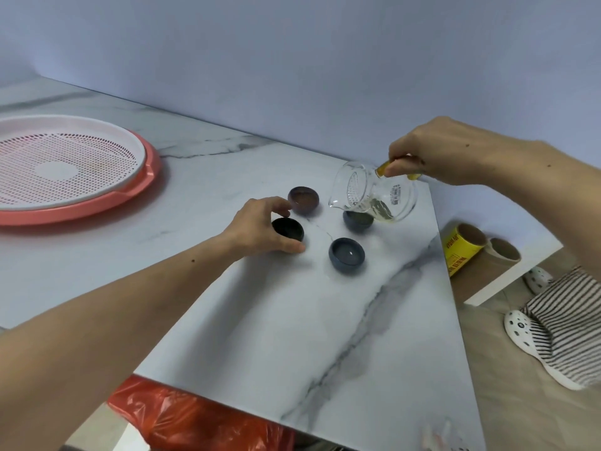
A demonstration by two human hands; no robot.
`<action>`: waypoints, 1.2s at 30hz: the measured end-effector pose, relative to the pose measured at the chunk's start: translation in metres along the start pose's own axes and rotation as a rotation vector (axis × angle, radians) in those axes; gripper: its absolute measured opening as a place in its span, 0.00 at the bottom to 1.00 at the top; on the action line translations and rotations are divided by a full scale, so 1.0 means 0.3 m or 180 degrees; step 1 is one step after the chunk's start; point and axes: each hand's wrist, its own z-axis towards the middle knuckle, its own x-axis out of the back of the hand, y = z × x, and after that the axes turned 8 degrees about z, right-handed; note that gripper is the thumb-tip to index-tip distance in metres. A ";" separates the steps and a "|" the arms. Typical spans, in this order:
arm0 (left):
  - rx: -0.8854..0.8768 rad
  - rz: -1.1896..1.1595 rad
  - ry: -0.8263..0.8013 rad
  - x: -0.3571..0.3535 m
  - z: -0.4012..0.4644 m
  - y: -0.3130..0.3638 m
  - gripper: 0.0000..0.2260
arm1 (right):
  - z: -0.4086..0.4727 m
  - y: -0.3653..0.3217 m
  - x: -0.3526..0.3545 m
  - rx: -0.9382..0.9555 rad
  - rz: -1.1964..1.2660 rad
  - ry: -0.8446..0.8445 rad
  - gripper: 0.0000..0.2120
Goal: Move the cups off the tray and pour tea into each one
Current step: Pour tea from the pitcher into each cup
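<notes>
Several small cups stand on the marble table [266, 320], off the tray. My left hand [260, 227] curls around the black cup [287, 228], thumb in front and fingers behind it. A brown cup [303, 196] sits just beyond it and a blue-grey cup [346, 255] to its right. My right hand [445, 151] grips the yellow handle of a glass pitcher [374, 198], tilted with its spout to the left and a little pale tea pooled low. The pitcher hangs over a fourth dark cup [357, 221] and partly hides it.
The round pink tray [136, 200] with a white perforated insert lies at the far left, holding no cups. Tape rolls [461, 247] rest on a low shelf beyond the table's right edge. A red plastic bag [195, 418] sits under the near edge. A wall stands close behind.
</notes>
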 end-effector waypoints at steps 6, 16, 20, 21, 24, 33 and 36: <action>-0.0263 0.0264 -0.0159 -0.096 -0.009 0.107 0.36 | -0.069 0.019 -0.028 -0.0030 -0.0428 -0.0228 0.21; -0.0514 0.1130 -0.0114 -0.213 0.020 0.164 0.36 | -0.072 0.015 -0.086 0.0302 -0.1057 -0.0301 0.19; -0.0519 0.1282 -0.0111 -0.229 0.027 0.171 0.31 | -0.060 -0.019 -0.078 0.0324 -0.1255 -0.0373 0.18; -0.0516 0.1275 -0.0116 -0.230 0.029 0.171 0.31 | -0.058 -0.028 -0.075 0.0346 -0.1325 -0.0389 0.17; -0.0508 0.1219 -0.0129 -0.230 0.030 0.169 0.31 | -0.051 -0.060 -0.067 0.0408 -0.1518 -0.0432 0.17; -0.0517 0.1284 -0.0177 -0.225 0.026 0.171 0.32 | -0.043 -0.114 -0.043 0.0474 -0.1838 -0.0510 0.17; -0.0498 0.1292 -0.0193 -0.225 0.025 0.171 0.32 | -0.043 -0.125 -0.034 0.0491 -0.1895 -0.0510 0.17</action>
